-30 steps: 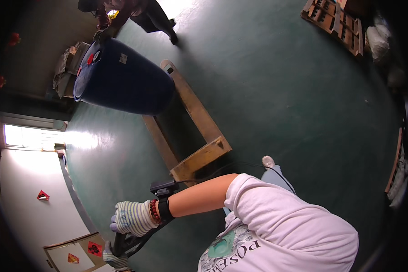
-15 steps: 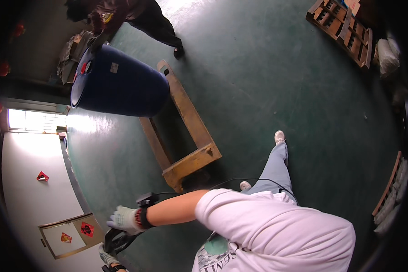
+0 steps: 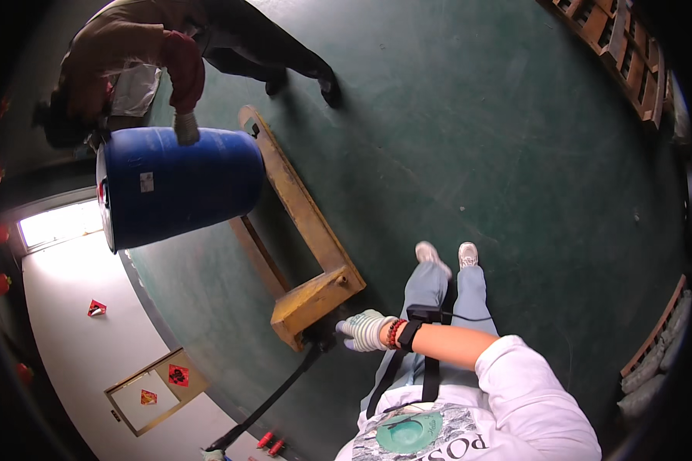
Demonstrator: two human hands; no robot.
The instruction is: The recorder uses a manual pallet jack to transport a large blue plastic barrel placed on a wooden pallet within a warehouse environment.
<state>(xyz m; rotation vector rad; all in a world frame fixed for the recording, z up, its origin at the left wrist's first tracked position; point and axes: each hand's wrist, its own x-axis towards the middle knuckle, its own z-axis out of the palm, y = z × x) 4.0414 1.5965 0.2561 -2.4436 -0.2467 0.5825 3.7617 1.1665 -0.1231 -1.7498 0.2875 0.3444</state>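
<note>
A yellow pallet jack (image 3: 309, 211) lies across the floor with its forks pointing away. Its black handle (image 3: 273, 399) slants down toward the lower left. At the lower edge, my left hand (image 3: 214, 455), mostly cut off, is closed round the end of that handle. My right hand (image 3: 364, 330), in a white knit glove, hovers beside the jack's base with its fingers loosely bent and apart, seemingly holding nothing. A blue plastic drum (image 3: 188, 180) rests tilted across the forks. A co-worker (image 3: 142, 46) bends over it, a gloved hand (image 3: 185, 129) on its top side.
Wooden pallets (image 3: 619, 42) stand at the far right, with wrapped bundles (image 3: 653, 361) lower on that side. A white wall with a door (image 3: 150, 392) runs along the left. Green floor (image 3: 469, 138) spreads to the right of the jack.
My right hand has left the handle's end and moved right, near the jack's base. The co-worker has come further over the drum, which has turned and shifted slightly to the left.
</note>
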